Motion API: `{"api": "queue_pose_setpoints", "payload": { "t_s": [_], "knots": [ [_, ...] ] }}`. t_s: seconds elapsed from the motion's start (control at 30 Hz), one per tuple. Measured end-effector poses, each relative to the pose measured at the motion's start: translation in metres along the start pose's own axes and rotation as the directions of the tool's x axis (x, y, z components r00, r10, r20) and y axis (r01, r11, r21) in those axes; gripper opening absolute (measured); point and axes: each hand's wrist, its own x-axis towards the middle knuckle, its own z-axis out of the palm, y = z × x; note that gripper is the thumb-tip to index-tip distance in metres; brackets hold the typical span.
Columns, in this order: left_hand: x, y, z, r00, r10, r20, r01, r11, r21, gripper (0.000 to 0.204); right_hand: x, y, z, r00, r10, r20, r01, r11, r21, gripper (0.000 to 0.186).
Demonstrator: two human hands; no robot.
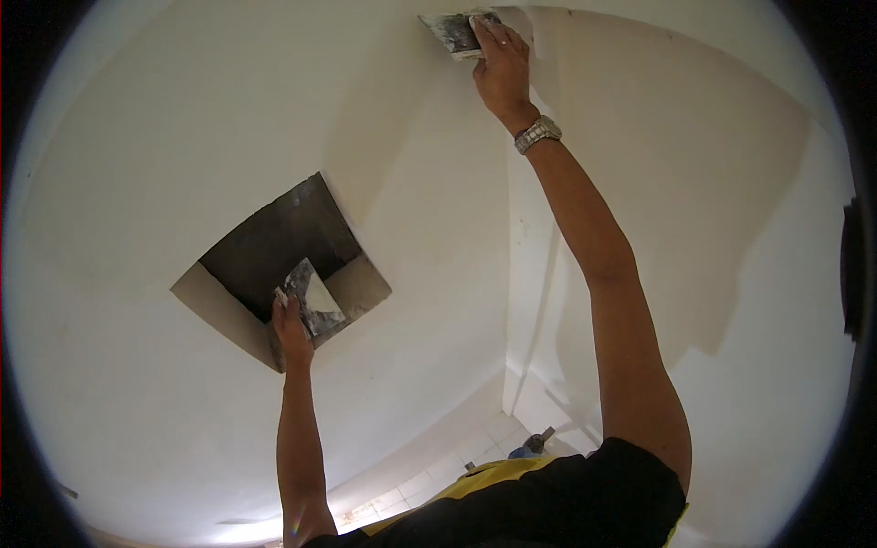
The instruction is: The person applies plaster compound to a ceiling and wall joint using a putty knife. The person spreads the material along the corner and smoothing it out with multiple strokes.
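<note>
Raised high, my right hand (504, 78) is closed round a wide putty knife (449, 35) smeared grey and white. Its blade lies at the pale surface near a corner; whether the edge touches cannot be made out. A metal-banded watch (537, 134) circles my right wrist. Lower and to the left, my left hand (292, 336) grips a second putty knife (320, 294), whose blade carries a patch of white filler. That blade appears in front of a square opening (274, 242) with a dark inside. My fingers partly hide both handles.
Off-white plastered surfaces (183, 119) surround the opening and meet in a corner (509, 301) right of the middle. Far below, a tiled floor (416, 484) shows beside a small dark and blue object (530, 446). At the right rim sits a dark shape (852, 269).
</note>
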Motion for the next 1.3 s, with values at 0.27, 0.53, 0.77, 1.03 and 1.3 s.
{"api": "queue_pose_setpoints", "payload": {
  "t_s": [0.27,0.53,0.77,1.03,1.3],
  "knots": [
    [0.009,-0.018,-0.009,0.996,-0.027,-0.080,0.033,0.997,0.069,0.072,0.001,0.004,0.007,0.998,-0.007,0.067,0.007,1.000,0.001,0.062],
    [-0.004,0.003,0.013,0.997,0.062,-0.038,-0.062,0.998,0.001,0.048,0.000,0.004,0.012,0.994,-0.005,0.112,0.006,1.000,-0.010,0.062],
    [-0.015,0.024,0.026,0.996,0.010,-0.091,-0.007,0.999,0.031,0.048,-0.033,-0.005,-0.028,0.951,0.018,0.309,0.019,0.993,-0.118,0.064],
    [-0.015,0.007,0.010,0.988,-0.068,-0.141,0.065,0.998,-0.022,0.068,-0.007,0.007,-0.023,0.986,0.018,0.167,0.003,0.993,-0.122,0.062],
    [-0.008,0.008,0.014,0.988,-0.007,-0.151,0.001,0.999,-0.035,0.056,0.011,-0.003,-0.016,0.980,0.120,0.159,-0.083,0.973,-0.217,0.062]
  ]
}}
